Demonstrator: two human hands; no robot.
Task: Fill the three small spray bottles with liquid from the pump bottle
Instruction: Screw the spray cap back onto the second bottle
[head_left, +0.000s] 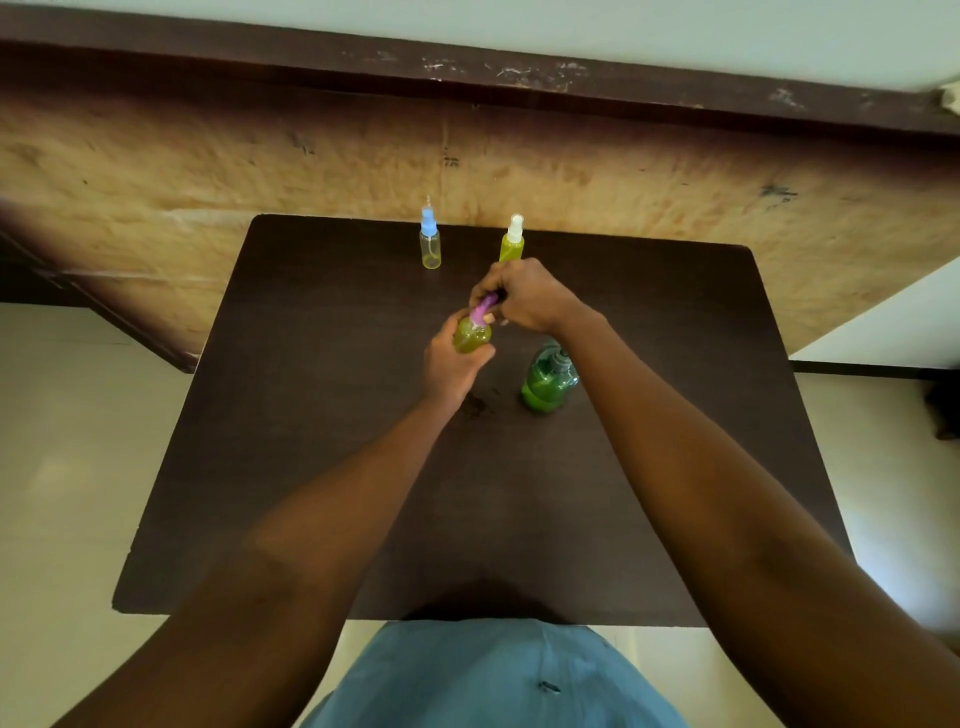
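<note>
Left hand: we see the left hand (451, 371) wrapped around the body of a small spray bottle (471, 338), holding it just above the table (311, 415), a little far of centre.
Right hand: the right hand (524, 301) is curled over the top of that same bottle, fingers gripping its purple cap (483, 307).
Held bottle: it tilts slightly, cap leaning to the far right, and we see yellow-green liquid inside.
Blue-capped bottle: the blue-capped bottle (430, 244) stands upright near the far edge, left of the hands and apart from them. It looks pale, and we cannot tell how full it is.
White-capped bottle: the white-capped bottle (511, 244) stands upright at the far edge, just beyond the right hand, and looks solid yellow.
Pump bottle: the green pump bottle (548, 382) stands right of the left hand and close under the right wrist, which hides part of its top.
Smudge: a dull mark (475, 402) lies on the table between the left wrist and the pump bottle.
Surroundings: a tan board (208, 171) rises behind the table, and a blue shirt (493, 675) shows at the near edge.
</note>
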